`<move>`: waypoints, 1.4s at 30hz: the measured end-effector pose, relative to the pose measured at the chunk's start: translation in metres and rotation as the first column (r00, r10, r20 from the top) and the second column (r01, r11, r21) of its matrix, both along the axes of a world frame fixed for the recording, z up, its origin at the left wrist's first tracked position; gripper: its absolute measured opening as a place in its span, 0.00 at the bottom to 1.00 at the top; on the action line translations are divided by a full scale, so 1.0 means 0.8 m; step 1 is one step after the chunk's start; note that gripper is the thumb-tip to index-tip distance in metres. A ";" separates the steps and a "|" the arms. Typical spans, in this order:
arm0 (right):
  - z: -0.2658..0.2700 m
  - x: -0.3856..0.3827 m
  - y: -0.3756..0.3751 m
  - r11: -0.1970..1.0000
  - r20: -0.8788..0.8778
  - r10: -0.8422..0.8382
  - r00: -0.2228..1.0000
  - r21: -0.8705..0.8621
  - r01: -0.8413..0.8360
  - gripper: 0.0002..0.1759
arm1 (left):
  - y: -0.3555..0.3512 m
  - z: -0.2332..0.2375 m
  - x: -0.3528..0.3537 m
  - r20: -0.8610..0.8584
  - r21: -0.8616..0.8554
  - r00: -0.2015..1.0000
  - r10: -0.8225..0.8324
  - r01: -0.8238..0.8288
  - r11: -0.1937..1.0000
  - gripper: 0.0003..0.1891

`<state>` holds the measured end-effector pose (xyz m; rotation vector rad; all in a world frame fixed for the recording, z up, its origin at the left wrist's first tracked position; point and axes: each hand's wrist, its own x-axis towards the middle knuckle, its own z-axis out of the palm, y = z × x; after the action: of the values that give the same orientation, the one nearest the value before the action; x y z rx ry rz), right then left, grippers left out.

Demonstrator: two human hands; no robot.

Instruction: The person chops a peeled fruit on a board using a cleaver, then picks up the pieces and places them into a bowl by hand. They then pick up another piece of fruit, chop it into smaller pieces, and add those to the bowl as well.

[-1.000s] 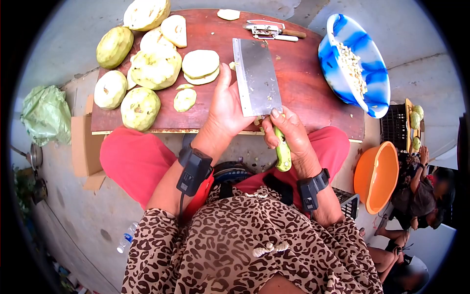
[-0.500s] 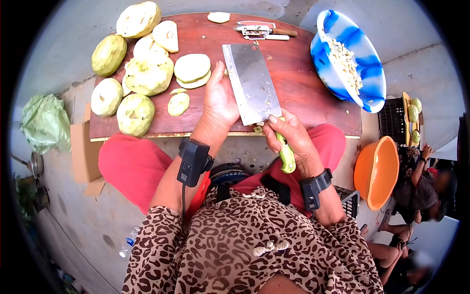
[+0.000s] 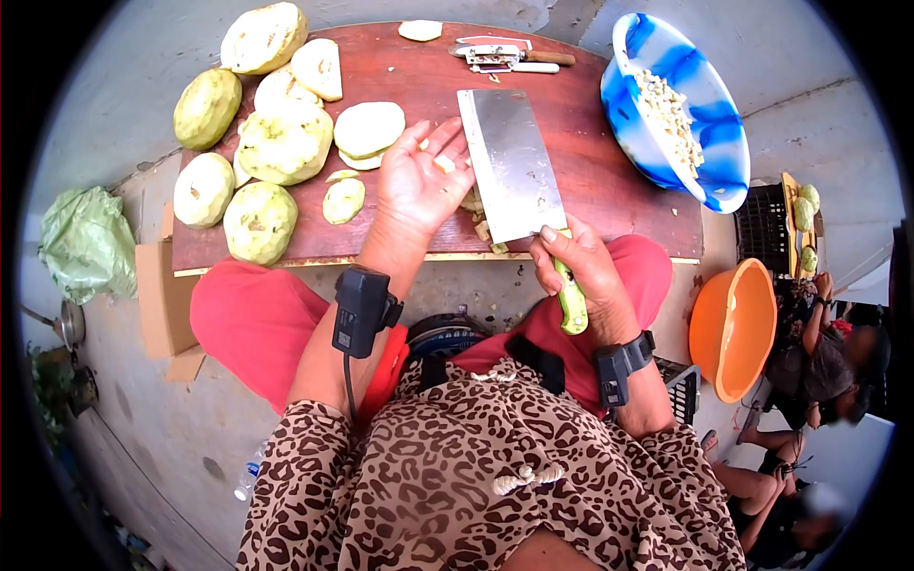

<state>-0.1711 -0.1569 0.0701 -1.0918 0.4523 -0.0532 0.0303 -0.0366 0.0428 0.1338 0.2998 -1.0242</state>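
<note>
My right hand (image 3: 579, 266) is closed round the green handle (image 3: 572, 303) of the cleaver (image 3: 514, 162), thumb at the heel where handle meets blade. Broad metal blade points away from me, over the near middle of the red tabletop (image 3: 609, 181), with small bits stuck on its face; cannot tell whether it touches the wood. My left hand (image 3: 419, 181) is open just beside the blade, palm up, fingers spread and slightly curled, a small pale piece (image 3: 444, 164) lying on them; its grip closes on nothing. Cut chunks (image 3: 482, 228) sit by the table's near edge, partly hidden under the blade. To the left of my left hand: two pale cut rounds (image 3: 369, 130), one stacked on the other, and a smaller greenish slice (image 3: 344, 201) nearer me. Farther left, a cluster of peeled fruits (image 3: 286, 143), pale green to cream, several touching. At the far side, a peeler and a wooden-handled knife (image 3: 550, 58) lie together, a single pale slice (image 3: 420, 30) to their left. Blue-and-white bowl (image 3: 633, 43) at the right end, tilted in view, chopped pieces (image 3: 668, 114) inside. Beyond my right knee, an orange basin (image 3: 731, 328) stands near a black crate (image 3: 762, 233); other people sit past it. Cardboard box (image 3: 164, 297) and green plastic bag (image 3: 89, 243) on the left.
</note>
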 end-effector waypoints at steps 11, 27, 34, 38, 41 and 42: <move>-0.019 -0.036 0.010 0.916 -0.033 -0.338 0.941 -0.241 0.321 0.11 | 0.005 -0.010 0.004 0.630 0.347 0.770 0.100 -0.395 0.851 0.17; -0.070 -0.087 0.070 0.849 -0.124 -0.485 0.866 -0.306 0.432 0.10 | 0.024 -0.068 -0.065 0.508 0.011 -0.560 -0.655 -0.756 0.655 0.45; -0.071 -0.089 0.076 0.799 -0.111 -0.573 0.812 -0.297 0.523 0.09 | 0.026 -0.067 -0.077 0.323 0.059 -0.647 -0.691 -0.715 0.697 0.49; -0.072 -0.088 0.080 0.819 -0.144 -0.547 0.824 -0.294 0.493 0.09 | 0.022 -0.069 -0.075 0.295 0.086 -0.600 -0.744 -0.759 0.646 0.49; -0.074 -0.086 0.081 0.842 -0.150 -0.515 0.844 -0.275 0.465 0.09 | 0.023 -0.065 -0.074 0.311 0.104 -0.591 -0.744 -0.757 0.645 0.48; -0.076 -0.085 0.081 0.850 -0.147 -0.503 0.852 -0.266 0.456 0.09 | 0.022 -0.065 -0.074 0.313 0.098 -0.584 -0.749 -0.765 0.637 0.48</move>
<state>-0.2388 -0.0921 0.0094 -1.1846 0.9290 -0.4468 -0.0288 -0.0187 -0.0094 2.1922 -1.4456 0.1567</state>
